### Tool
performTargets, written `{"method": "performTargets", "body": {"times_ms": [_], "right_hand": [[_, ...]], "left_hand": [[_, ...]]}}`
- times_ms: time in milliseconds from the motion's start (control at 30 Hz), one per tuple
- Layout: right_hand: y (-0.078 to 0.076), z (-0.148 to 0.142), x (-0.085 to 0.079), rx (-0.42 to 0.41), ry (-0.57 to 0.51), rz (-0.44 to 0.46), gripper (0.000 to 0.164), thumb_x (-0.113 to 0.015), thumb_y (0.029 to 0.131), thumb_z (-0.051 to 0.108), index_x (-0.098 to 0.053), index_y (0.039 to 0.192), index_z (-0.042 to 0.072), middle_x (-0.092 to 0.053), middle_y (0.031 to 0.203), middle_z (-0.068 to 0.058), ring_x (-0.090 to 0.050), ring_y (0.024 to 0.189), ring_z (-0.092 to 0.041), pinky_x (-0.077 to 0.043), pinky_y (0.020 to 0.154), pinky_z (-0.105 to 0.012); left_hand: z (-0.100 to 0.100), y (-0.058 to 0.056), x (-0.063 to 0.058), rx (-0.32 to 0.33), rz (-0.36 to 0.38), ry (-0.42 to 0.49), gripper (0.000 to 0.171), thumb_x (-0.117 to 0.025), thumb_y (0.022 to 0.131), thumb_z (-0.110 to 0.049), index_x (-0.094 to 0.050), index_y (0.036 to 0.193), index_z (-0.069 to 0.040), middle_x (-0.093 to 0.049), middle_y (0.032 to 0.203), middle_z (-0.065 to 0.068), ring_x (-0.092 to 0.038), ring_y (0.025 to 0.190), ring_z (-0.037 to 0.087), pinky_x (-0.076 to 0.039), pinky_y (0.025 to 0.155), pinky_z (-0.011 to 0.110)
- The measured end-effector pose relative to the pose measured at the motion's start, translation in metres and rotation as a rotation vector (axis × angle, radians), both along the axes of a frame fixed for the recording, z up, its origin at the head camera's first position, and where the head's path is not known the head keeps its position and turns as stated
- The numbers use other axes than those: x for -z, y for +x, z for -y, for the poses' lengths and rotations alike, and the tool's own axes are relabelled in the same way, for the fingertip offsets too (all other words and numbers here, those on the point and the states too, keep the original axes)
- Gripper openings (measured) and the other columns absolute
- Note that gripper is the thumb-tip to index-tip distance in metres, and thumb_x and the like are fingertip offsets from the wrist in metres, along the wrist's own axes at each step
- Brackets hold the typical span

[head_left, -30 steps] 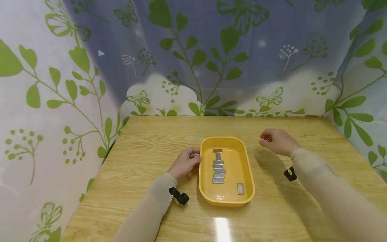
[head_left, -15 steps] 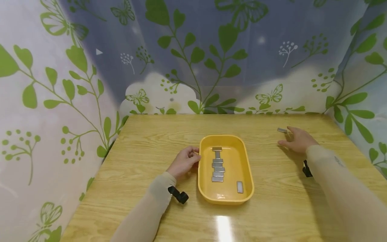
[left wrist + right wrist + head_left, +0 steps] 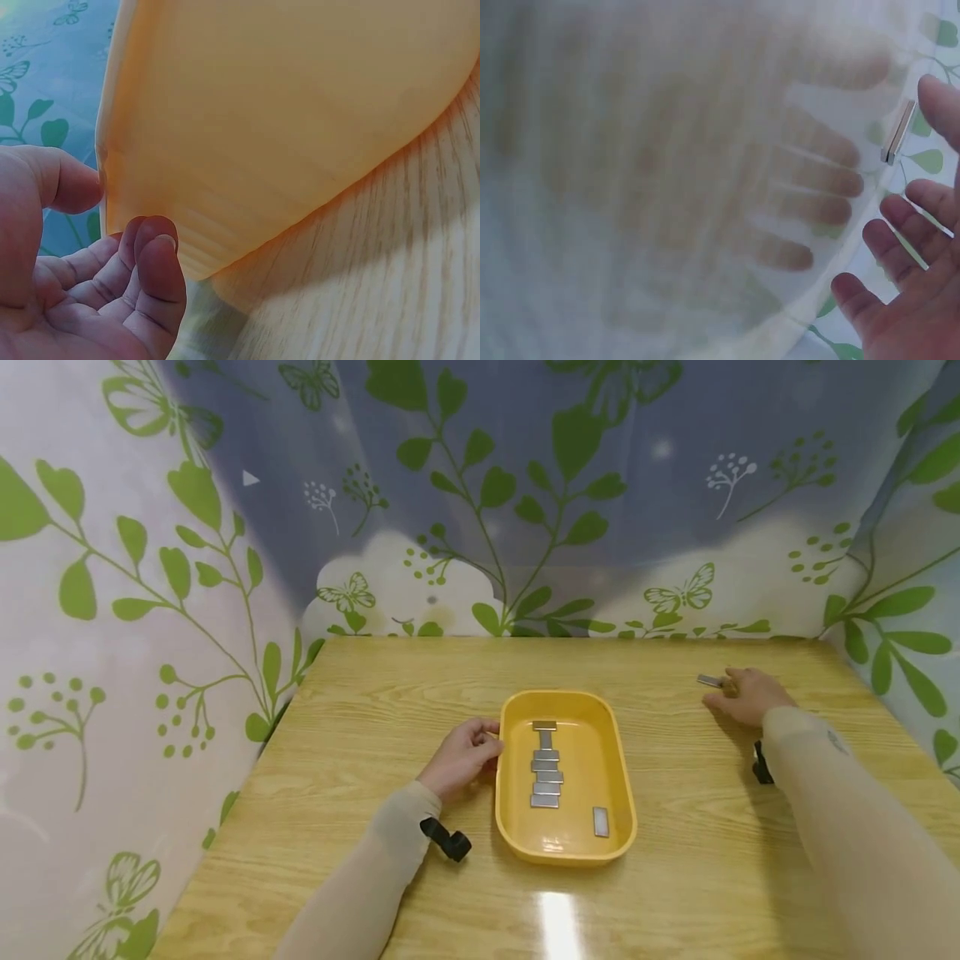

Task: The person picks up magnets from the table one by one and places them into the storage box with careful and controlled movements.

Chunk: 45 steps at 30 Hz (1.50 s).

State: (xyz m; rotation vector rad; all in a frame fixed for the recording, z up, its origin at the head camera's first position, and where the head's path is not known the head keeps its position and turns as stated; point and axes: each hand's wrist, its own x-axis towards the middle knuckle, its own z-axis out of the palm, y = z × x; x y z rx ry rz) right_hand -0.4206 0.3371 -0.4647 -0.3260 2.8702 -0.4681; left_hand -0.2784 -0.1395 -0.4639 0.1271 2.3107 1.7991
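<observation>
My left hand (image 3: pixel 463 758) holds the left side of a yellow plastic tray (image 3: pixel 627 793). In the left wrist view, the thumb (image 3: pixel 79 187) touches the rim and the curled fingers (image 3: pixel 157 262) lie against the outer wall. Inside the tray, several small silver rectangular bars (image 3: pixel 547 766) form a column, with the far one crosswise. A separate silver bar (image 3: pixel 601 822) lies at the tray's near right. Toward the back right, my right hand (image 3: pixel 753 697) is spread beside another silver bar (image 3: pixel 708 680) on the table; the right wrist view shows this bar (image 3: pixel 898 133) apart from the fingers.
The tray stands on a light wood table (image 3: pixel 375 693). Behind and on both sides hang curtains (image 3: pixel 645 485) printed with leaves and butterflies. Each wrist carries a small black camera, such as the left one (image 3: pixel 447 840).
My right hand has moved right and slightly back, its fingers spreading. A silver bar has come into view beside its fingertips. My left hand has stayed at the tray's rim.
</observation>
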Motion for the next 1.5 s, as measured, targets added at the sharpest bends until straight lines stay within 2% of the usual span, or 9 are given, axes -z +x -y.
{"method": "performTargets", "body": {"times_ms": [200, 400, 500, 667, 967, 1200, 1433, 1500], "right_hand": [[-0.008, 0.008, -0.01, -0.039, 0.076, -0.07, 0.075, -0.053, 0.096, 0.043, -0.034, 0.137, -0.017, -0.039, 0.13, -0.042, -0.038, 0.116, -0.058, -0.034, 0.094, -0.066], [-0.016, 0.016, -0.007, -0.052, 0.095, -0.078, 0.051, -0.056, 0.097, 0.024, -0.048, 0.129, -0.015, -0.056, 0.114, -0.033, -0.054, 0.101, -0.046, -0.043, 0.086, -0.058], [-0.015, 0.02, -0.006, -0.014, 0.066, -0.059, 0.039, -0.057, 0.095, 0.016, -0.056, 0.122, -0.012, -0.06, 0.11, -0.029, -0.058, 0.093, -0.04, -0.046, 0.08, -0.053], [-0.007, 0.025, -0.015, 0.044, 0.061, -0.04, 0.026, -0.061, 0.091, 0.012, -0.068, 0.108, -0.007, -0.064, 0.108, -0.027, -0.059, 0.094, -0.042, -0.048, 0.078, -0.053], [0.008, 0.034, -0.023, 0.049, 0.071, -0.032, 0.026, -0.063, 0.089, 0.018, -0.072, 0.102, -0.003, -0.064, 0.11, -0.027, -0.054, 0.102, -0.05, -0.044, 0.088, -0.059], [0.023, 0.036, -0.02, 0.117, 0.024, -0.015, 0.028, -0.064, 0.089, 0.02, -0.072, 0.104, -0.003, -0.063, 0.113, -0.027, -0.054, 0.103, -0.049, -0.044, 0.088, -0.059], [0.035, 0.037, -0.016, 0.12, -0.002, -0.063, 0.027, -0.064, 0.09, 0.02, -0.072, 0.103, -0.002, -0.064, 0.11, -0.025, -0.051, 0.107, -0.05, -0.018, 0.105, -0.065], [0.041, 0.035, -0.015, 0.133, -0.032, -0.051, 0.03, -0.063, 0.091, 0.022, -0.071, 0.107, -0.003, -0.063, 0.113, -0.026, -0.05, 0.109, -0.051, -0.019, 0.105, -0.064]], "left_hand": [[0.002, 0.0, 0.0, 0.0, 0.001, -0.008, 0.034, -0.058, 0.091, -0.017, -0.055, 0.123, -0.004, -0.061, 0.087, 0.008, -0.058, 0.076, 0.02, -0.049, 0.067, 0.031], [0.002, 0.0, -0.001, 0.003, 0.0, 0.003, 0.033, -0.058, 0.092, -0.016, -0.055, 0.123, -0.005, -0.062, 0.09, 0.009, -0.06, 0.079, 0.02, -0.052, 0.071, 0.032], [0.002, 0.0, 0.0, 0.009, 0.001, 0.002, 0.032, -0.059, 0.092, -0.016, -0.055, 0.122, -0.005, -0.062, 0.09, 0.01, -0.06, 0.079, 0.021, -0.052, 0.072, 0.033], [0.0, 0.0, 0.001, 0.015, 0.004, 0.011, 0.032, -0.059, 0.092, -0.015, -0.055, 0.122, -0.004, -0.062, 0.09, 0.01, -0.06, 0.078, 0.019, -0.052, 0.071, 0.033], [0.001, 0.0, 0.003, 0.013, 0.004, 0.008, 0.033, -0.059, 0.093, -0.016, -0.055, 0.123, -0.004, -0.061, 0.088, 0.009, -0.059, 0.077, 0.02, -0.05, 0.07, 0.031], [0.002, -0.002, 0.002, 0.023, -0.004, -0.005, 0.032, -0.058, 0.093, -0.016, -0.056, 0.123, -0.005, -0.063, 0.09, 0.011, -0.06, 0.079, 0.02, -0.051, 0.073, 0.032], [0.003, 0.001, 0.002, 0.024, 0.044, 0.053, 0.03, -0.058, 0.095, -0.017, -0.056, 0.121, -0.002, -0.062, 0.09, 0.01, -0.059, 0.076, 0.02, -0.051, 0.069, 0.031], [0.003, 0.004, 0.003, 0.032, 0.076, 0.087, 0.031, -0.058, 0.096, -0.018, -0.055, 0.121, -0.001, -0.061, 0.089, 0.01, -0.058, 0.074, 0.019, -0.051, 0.067, 0.031]]}}
